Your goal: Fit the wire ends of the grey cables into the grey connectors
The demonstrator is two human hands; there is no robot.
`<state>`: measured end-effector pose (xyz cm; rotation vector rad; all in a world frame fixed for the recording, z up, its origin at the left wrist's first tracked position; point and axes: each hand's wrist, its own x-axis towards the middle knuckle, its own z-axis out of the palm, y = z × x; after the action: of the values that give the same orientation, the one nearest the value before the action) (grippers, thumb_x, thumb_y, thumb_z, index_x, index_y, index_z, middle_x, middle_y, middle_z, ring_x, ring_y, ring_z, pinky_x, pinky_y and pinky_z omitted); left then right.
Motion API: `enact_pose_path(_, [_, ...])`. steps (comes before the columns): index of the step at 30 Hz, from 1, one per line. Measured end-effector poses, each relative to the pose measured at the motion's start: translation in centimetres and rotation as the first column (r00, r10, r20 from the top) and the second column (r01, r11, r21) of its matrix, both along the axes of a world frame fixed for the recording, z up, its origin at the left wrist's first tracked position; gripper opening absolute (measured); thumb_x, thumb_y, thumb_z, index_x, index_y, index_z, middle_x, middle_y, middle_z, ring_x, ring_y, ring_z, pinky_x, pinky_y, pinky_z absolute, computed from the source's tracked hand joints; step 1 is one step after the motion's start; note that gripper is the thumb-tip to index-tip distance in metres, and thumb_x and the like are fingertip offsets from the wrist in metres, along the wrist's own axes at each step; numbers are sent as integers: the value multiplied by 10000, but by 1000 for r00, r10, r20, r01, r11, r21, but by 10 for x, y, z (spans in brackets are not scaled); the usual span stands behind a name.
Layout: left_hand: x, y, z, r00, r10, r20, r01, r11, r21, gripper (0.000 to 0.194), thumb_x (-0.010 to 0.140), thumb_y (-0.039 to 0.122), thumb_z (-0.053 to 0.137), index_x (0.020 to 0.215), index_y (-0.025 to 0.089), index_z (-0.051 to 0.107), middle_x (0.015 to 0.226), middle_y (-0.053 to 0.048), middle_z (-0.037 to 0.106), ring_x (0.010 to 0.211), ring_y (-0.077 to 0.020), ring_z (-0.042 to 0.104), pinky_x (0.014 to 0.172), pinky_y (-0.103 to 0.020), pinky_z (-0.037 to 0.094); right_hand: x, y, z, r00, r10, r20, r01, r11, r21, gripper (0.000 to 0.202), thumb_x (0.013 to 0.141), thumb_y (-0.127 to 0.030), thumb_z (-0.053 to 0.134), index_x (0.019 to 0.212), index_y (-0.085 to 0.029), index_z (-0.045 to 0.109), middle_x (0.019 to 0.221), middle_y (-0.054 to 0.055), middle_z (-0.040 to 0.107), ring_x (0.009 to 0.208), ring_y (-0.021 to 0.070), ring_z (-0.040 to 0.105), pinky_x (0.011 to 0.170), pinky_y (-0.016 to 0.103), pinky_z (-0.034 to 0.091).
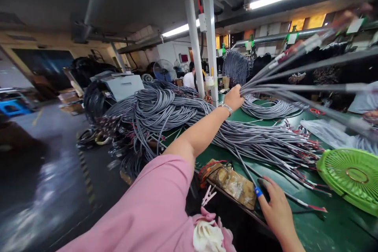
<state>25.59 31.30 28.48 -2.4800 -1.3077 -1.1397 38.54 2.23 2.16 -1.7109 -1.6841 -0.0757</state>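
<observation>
My left hand [234, 97], with a metal watch on its wrist, is stretched out over the bench and closed around a bundle of grey cables [267, 80]. The loose ends of this bundle fan out to the right and are smeared by motion. Low over the green bench lies my right hand [277, 210], thumb and fingers apart. A blue band [258, 192] shows at its thumb tip, and dark covering on a fingertip. One grey cable runs down close to that thumb. Beyond it spreads a pile of grey cables [265, 138] with stripped red and white ends.
A green round fan [351, 177] lies at the right. A stained block [232, 183] with orange wires sits at the bench's front edge. Coiled cables [156, 106] heap up at the left, near a white post [209, 39]. Another person's hand shows at the far right.
</observation>
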Motion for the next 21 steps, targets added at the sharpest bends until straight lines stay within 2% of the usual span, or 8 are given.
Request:
enact_pose_path(3, [29, 27, 14, 1000, 11, 29, -6, 988, -157, 336, 842, 202, 499, 1159, 114, 430, 1077, -176, 599, 1076, -276, 569, 909, -395, 403, 0, -1, 0, 999, -7, -36, 7, 1000, -3, 349, 867, -361, 469, 1139, -177, 586, 1252, 111, 586, 1149, 268, 549, 1006, 451, 424])
enact_pose_path(5, [48, 36, 6, 999, -24, 31, 32, 955, -294, 425, 840, 231, 523, 1213, 82, 386, 1195, -250, 542, 1149, -322, 526, 945, -449, 376, 1, -1, 0, 998, -4, -68, 3, 1000, -3, 348, 856, -364, 481, 1132, -187, 596, 1241, 105, 598, 1143, 277, 558, 1002, 459, 430])
enact_pose_path(8, [65, 34, -28, 994, -104, 38, 110, 903, -414, 586, 785, 286, 621, 1256, 45, 368, 1290, -311, 460, 1198, -361, 482, 979, -478, 348, 3, 0, -4, 993, -1, -116, 0, 1000, -9, 365, 843, -381, 485, 1145, -211, 600, 1225, 92, 613, 1144, 300, 563, 1004, 477, 432])
enact_pose_path(12, [65, 28, -80, 966, -252, 64, 246, 801, -545, 593, 626, 336, 776, 1102, 68, 545, 1097, -216, 630, 982, -290, 621, 871, -374, 459, 10, 5, -15, 989, 6, -147, -9, 1000, -20, 375, 841, -420, 480, 1154, -245, 588, 1233, 91, 611, 1158, 318, 555, 1022, 498, 421])
enact_pose_path(15, [57, 32, -99, 931, -332, 151, 356, 736, -576, 485, 617, 300, 786, 1018, 89, 612, 959, -128, 688, 859, -222, 648, 821, -319, 482, 17, 10, -23, 989, 42, -139, -43, 999, -8, 371, 814, -448, 509, 1131, -277, 599, 1234, 74, 616, 1160, 326, 557, 1011, 505, 435])
enact_pose_path(18, [30, 43, -95, 886, -362, 290, 463, 725, -509, 346, 722, 275, 711, 1035, 149, 630, 1003, -64, 687, 920, -164, 629, 871, -264, 453, 22, 13, -29, 993, 46, -112, -46, 999, 3, 403, 803, -480, 510, 1131, -263, 599, 1223, 73, 625, 1148, 330, 568, 989, 517, 454])
enact_pose_path(20, [-7, 51, -89, 852, -281, 441, 464, 794, -391, 299, 788, 266, 643, 1070, 173, 614, 1079, -66, 660, 1016, -159, 593, 928, -265, 418, 23, 14, -30, 995, 49, -89, -48, 999, 7, 418, 808, -491, 497, 1132, -246, 598, 1210, 82, 633, 1133, 325, 581, 969, 515, 472])
enact_pose_path(21, [-30, 55, -87, 716, -116, 688, 390, 884, -257, 267, 745, 239, 686, 997, 165, 638, 1013, -73, 672, 987, -175, 600, 921, -277, 425, 23, 14, -30, 996, 57, -75, -56, 998, 9, 419, 812, -491, 490, 1131, -243, 599, 1204, 83, 636, 1125, 322, 587, 961, 511, 480])
